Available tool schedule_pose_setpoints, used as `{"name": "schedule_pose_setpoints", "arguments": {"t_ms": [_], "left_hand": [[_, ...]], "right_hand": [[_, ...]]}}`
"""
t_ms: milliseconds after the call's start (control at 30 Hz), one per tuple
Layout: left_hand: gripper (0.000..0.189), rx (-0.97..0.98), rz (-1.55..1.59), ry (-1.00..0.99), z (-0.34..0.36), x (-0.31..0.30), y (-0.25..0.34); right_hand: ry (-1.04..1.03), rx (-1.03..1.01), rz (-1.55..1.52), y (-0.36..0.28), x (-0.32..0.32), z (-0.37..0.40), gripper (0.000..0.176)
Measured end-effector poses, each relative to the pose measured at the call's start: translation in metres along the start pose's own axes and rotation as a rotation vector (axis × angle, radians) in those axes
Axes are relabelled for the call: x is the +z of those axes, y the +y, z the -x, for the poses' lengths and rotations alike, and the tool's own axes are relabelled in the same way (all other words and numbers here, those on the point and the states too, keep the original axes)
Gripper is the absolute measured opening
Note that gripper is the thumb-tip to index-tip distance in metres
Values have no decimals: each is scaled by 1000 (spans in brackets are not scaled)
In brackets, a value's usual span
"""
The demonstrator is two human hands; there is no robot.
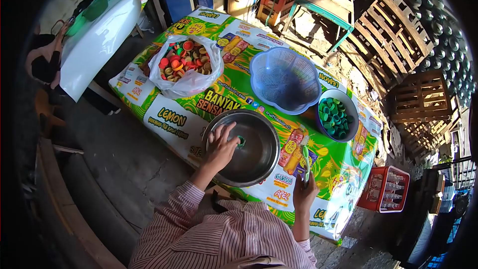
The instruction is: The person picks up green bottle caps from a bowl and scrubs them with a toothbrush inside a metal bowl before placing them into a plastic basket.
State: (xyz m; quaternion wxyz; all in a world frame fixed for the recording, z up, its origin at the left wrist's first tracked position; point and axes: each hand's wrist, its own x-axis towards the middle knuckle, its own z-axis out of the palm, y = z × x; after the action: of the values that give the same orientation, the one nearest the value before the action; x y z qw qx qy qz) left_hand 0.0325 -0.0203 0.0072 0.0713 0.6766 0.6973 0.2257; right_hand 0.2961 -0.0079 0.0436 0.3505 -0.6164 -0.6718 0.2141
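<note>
My left hand point(222, 148) reaches into a metal bowl point(250, 173), its fingers apart and bent. Right at its thumb tip is a small green bottle cap point(241, 142). My right hand point(305, 193), over the front right of the table, is closed around a brush point(306, 165) with a green handle and a pale head pointing away from me. Behind the metal bowl stands a blue-purple plastic basket point(259, 82). A round tub point(326, 133) to its right holds many green caps point(334, 114).
A white plastic bag point(172, 87) of red, orange and yellow caps point(185, 61) sits at the table's back left. Printed sheeting point(169, 125) covers the table. Another person point(47, 57) is at a white surface point(102, 40) on the left. A red crate point(377, 189) stands at the right.
</note>
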Motion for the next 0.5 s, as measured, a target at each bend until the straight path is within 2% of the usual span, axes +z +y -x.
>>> {"name": "schedule_pose_setpoints", "arguments": {"t_ms": [67, 133, 200, 267, 300, 333, 400, 433, 500], "left_hand": [[11, 35, -1, 45, 1, 11, 1], [9, -2, 223, -6, 1, 26, -2], [9, 19, 231, 71, -1, 35, -5], [12, -20, 306, -34, 1, 39, -8], [27, -94, 326, -128, -2, 33, -4], [27, -97, 324, -122, -2, 32, -2], [58, -111, 380, -59, -1, 30, 1], [58, -112, 376, -59, -1, 29, 0], [83, -106, 369, -66, 0, 30, -1]], "right_hand": [[7, -5, -28, 1, 0, 0, 19], [-98, -1, 30, 0, -4, 1, 28], [-100, 7, 14, -4, -5, 1, 28], [-91, 5, 7, -2, -3, 4, 27], [-104, -11, 12, -1, -4, 6, 27], [-114, -24, 14, -1, -3, 7, 26], [-140, -8, 3, -6, -4, 8, 26], [-167, 13, -2, -8, -3, 10, 26], [-173, 5, -17, -5, 2, 14, 26]]}}
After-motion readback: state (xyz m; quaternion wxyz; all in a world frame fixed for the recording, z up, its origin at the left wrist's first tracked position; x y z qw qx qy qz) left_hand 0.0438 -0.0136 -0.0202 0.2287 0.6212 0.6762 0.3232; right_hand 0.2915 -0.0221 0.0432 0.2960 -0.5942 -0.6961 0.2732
